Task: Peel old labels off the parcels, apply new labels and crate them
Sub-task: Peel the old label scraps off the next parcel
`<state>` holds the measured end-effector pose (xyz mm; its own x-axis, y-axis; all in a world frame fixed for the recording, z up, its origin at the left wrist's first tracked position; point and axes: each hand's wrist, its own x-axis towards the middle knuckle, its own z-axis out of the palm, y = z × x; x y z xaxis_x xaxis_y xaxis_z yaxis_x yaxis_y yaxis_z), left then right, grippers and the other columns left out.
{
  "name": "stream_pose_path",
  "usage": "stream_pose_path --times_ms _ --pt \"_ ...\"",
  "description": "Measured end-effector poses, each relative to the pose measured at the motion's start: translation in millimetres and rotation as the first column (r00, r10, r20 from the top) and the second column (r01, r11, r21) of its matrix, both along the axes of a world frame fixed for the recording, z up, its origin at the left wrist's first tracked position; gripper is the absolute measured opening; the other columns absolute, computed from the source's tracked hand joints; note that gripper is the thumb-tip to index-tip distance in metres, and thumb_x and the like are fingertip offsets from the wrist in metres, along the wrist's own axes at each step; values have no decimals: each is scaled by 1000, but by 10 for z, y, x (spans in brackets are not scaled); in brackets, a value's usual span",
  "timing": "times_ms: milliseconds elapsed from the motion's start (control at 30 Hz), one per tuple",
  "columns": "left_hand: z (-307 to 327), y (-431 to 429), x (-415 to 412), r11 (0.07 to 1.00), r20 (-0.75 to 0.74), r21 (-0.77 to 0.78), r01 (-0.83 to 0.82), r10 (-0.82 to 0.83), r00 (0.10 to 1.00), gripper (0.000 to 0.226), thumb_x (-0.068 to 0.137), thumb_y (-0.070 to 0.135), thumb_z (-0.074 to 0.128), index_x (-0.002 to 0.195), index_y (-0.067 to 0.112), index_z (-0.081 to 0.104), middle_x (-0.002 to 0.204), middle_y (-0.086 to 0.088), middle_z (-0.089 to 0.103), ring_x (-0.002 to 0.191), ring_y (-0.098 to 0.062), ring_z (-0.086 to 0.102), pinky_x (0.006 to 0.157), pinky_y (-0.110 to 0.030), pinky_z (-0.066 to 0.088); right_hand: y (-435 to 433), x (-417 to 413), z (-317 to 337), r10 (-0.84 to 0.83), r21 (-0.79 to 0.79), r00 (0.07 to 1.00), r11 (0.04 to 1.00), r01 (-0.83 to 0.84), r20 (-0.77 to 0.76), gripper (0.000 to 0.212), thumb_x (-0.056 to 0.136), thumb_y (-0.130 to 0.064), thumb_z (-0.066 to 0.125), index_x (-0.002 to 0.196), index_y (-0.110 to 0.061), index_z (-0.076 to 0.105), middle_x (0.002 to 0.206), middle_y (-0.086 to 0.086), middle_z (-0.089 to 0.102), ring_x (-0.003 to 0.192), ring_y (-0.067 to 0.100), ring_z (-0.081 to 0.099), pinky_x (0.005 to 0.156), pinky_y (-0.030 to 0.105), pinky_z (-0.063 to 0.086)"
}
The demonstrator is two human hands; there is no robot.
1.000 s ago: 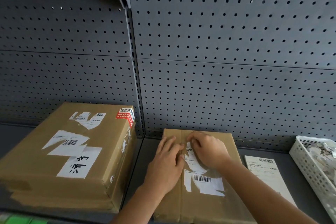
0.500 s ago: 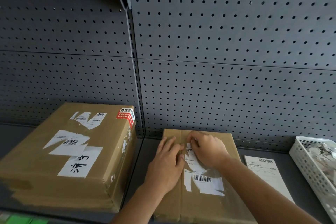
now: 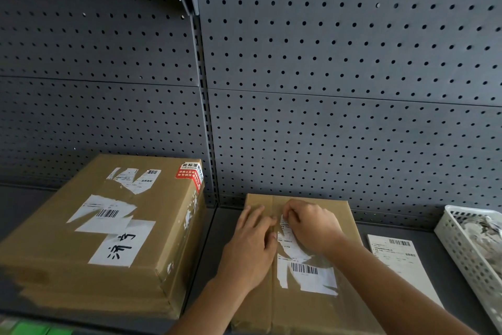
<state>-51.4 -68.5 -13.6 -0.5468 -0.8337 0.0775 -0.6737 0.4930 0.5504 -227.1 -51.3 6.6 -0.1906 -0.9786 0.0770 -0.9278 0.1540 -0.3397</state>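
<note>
A flat brown parcel (image 3: 307, 313) lies on the grey shelf in front of me. Its torn white old label (image 3: 309, 272) with a barcode is partly peeled. My left hand (image 3: 250, 247) rests flat on the parcel's left half, fingers straight. My right hand (image 3: 312, 226) has curled fingers that pinch the label's upper end near the parcel's far edge. A fresh white label sheet (image 3: 399, 264) lies on the shelf to the right of the parcel.
A bigger brown box (image 3: 89, 239) with torn labels and a red sticker stands at the left. A white plastic basket (image 3: 472, 256) holding paper scraps sits at the right edge. A grey pegboard wall (image 3: 326, 90) closes the back.
My right hand's fingers have crept slightly toward the label's top end. The left hand and the parcel stay where they were.
</note>
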Motion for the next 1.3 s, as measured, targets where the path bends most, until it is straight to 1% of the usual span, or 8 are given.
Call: stream_pose_path --times_ms 267,400,533,700,833,933,1100,1300 --pt "13 12 9 1000 2 -9 -7 7 1000 34 106 40 38 139 38 47 162 23 14 150 3 -10 110 -35 40 -2 31 -36 -37 -37 999 999 37 10 23 100 -26 37 99 -31 59 97 -13 65 82 17 62 67 31 45" --pt "3 13 -4 1000 1 -5 -4 4 1000 34 106 41 38 139 39 46 162 23 13 150 3 -11 111 -35 40 -7 4 -26 -48 -17 999 999 48 14 23 99 -24 38 95 -31 60 95 -13 66 81 16 60 66 29 41" --pt "2 3 4 1000 -3 -9 -7 7 1000 34 106 41 38 139 39 46 163 22 13 150 2 -10 113 -36 37 6 -13 -47 -62 -38 997 997 64 54 22 102 -28 36 101 -29 58 90 -9 66 79 18 61 69 32 48" --pt "13 11 6 1000 -1 -8 -6 6 1000 34 106 41 38 139 39 46 162 23 13 150 2 -10 113 -36 38 -17 17 -54 -40 -39 999 998 40 -1 23 101 -27 36 100 -28 59 97 -10 66 83 20 62 69 32 48" --pt "20 15 -1 1000 -3 1 -6 6 1000 34 106 41 38 140 39 46 162 23 13 150 3 -10 112 -37 38 -4 -30 -46 -42 -27 999 999 43 34 21 100 -25 37 95 -31 57 90 -12 65 77 16 59 67 32 47" --pt "30 15 -4 1000 -3 1 -6 6 1000 34 106 41 38 140 39 46 162 23 13 150 2 -10 113 -37 37 8 -37 -49 -37 -59 997 997 41 68 14 101 -28 39 103 -30 53 83 -8 65 74 19 60 66 35 49" --pt "17 10 6 1000 -4 -12 -4 4 1000 33 106 40 38 138 38 47 162 23 15 150 3 -10 110 -35 40 11 11 -55 32 -92 999 995 -36 -38 13 97 -34 49 104 -31 59 101 -13 64 83 18 64 69 32 49" --pt "29 20 1 1000 3 -16 -13 13 1000 32 107 40 37 137 37 48 161 24 16 150 3 -10 108 -35 42 -74 63 -111 52 -32 971 998 -61 -233 14 103 -26 38 105 -21 51 103 -5 53 77 24 64 59 34 44"
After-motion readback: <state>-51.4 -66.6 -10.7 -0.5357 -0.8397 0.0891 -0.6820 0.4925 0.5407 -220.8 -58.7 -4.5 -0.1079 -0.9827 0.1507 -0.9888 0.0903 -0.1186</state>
